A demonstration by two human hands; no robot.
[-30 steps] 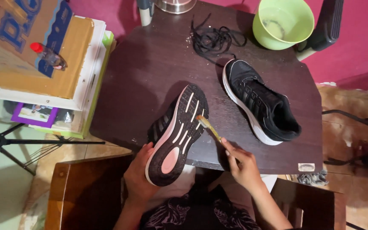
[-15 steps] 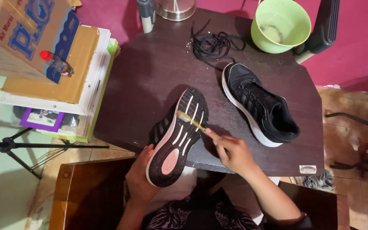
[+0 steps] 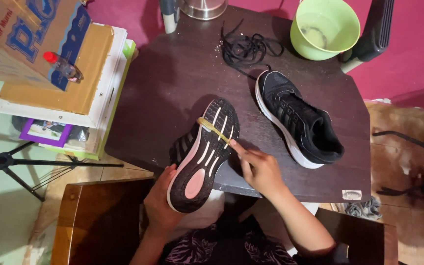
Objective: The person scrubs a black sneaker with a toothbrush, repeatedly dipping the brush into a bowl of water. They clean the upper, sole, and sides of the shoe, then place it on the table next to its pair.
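Black shoe (image 3: 203, 156) w/ pink-white sole is lying sole-up at surface (image 3: 163, 98) edge; left hand (image 3: 160, 201) is gripping its heel, right hand (image 3: 260, 169) is pinching yellowish brush (image 3: 213, 129) across the tread.

A black sneaker (image 3: 203, 156) is lying turned sole-up, its heel hanging over the near edge of the dark bench (image 3: 172, 88) and its toe pointing away and to the right. The sole is showing black tread with white stripes and a pink oval patch at the heel. A slim yellowish brush (image 3: 213, 129) is lying slantwise across the forefoot, its head touching the tread near the left rim and its handle running down toward the sole's right edge.
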